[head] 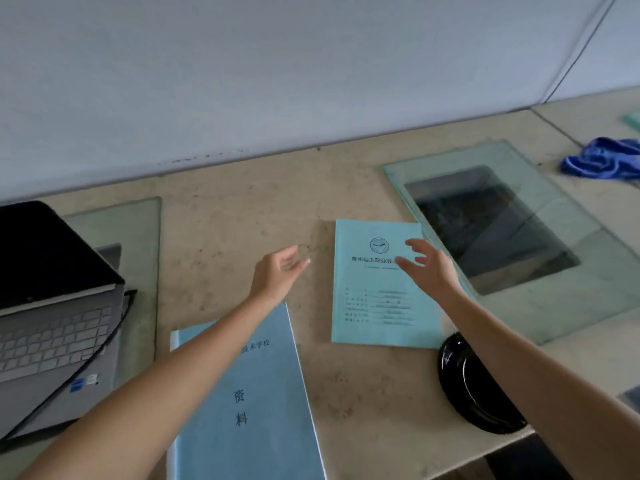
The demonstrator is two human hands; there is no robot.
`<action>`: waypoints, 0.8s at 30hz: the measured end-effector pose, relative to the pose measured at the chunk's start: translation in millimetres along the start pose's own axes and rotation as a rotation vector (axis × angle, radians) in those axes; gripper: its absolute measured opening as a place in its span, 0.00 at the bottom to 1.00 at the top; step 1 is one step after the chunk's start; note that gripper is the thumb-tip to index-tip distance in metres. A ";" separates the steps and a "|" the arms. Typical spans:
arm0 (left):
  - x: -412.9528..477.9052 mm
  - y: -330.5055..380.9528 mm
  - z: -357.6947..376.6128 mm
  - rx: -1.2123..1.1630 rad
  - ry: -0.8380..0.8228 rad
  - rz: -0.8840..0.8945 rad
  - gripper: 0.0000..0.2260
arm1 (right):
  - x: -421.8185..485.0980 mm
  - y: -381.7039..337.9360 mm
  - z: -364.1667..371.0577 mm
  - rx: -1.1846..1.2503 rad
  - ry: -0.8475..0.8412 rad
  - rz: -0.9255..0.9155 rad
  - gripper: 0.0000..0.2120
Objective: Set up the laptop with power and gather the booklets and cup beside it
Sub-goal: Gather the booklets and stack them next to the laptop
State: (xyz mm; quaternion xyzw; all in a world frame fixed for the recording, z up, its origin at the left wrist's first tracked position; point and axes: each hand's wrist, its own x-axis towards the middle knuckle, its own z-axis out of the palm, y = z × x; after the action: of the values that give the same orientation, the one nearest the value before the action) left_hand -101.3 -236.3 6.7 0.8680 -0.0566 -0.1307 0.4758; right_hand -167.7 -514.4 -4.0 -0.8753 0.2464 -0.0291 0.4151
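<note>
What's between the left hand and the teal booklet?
Head view: only bare table separates the left hand from the teal booklet; the right hand is over that booklet.

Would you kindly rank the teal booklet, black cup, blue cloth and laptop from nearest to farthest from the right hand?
1. Teal booklet, under the right hand
2. Black cup, lower right
3. Blue cloth, far right
4. Laptop, far left
</note>
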 end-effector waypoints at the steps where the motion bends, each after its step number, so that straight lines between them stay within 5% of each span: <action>1: 5.1 4.4 11.5 -0.004 -0.028 -0.006 0.24 | 3.9 9.2 -6.7 -0.017 -0.005 0.040 0.24; 5: 23.3 12.7 52.9 0.001 -0.111 -0.077 0.23 | 12.8 38.8 -23.2 -0.064 -0.020 0.177 0.30; 9: 40.6 11.1 83.3 0.042 -0.144 -0.096 0.06 | 18.3 56.2 -26.1 -0.065 -0.084 0.322 0.35; 11: 48.3 10.3 92.6 0.024 -0.158 -0.118 0.08 | 21.4 60.2 -22.9 -0.064 -0.136 0.363 0.36; 15: 59.2 6.7 103.0 -0.077 -0.192 -0.252 0.14 | 26.4 62.7 -10.7 -0.107 -0.195 0.334 0.32; 24: 72.9 6.3 95.5 -0.448 -0.155 -0.495 0.06 | 36.9 65.7 -2.6 -0.271 -0.245 0.288 0.34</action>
State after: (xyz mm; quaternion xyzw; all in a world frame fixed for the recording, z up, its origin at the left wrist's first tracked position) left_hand -58.1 -333.3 -49.6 0.7167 0.1501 -0.3172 0.6027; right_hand -162.8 -568.2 -56.7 -0.8757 0.3182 0.1705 0.3206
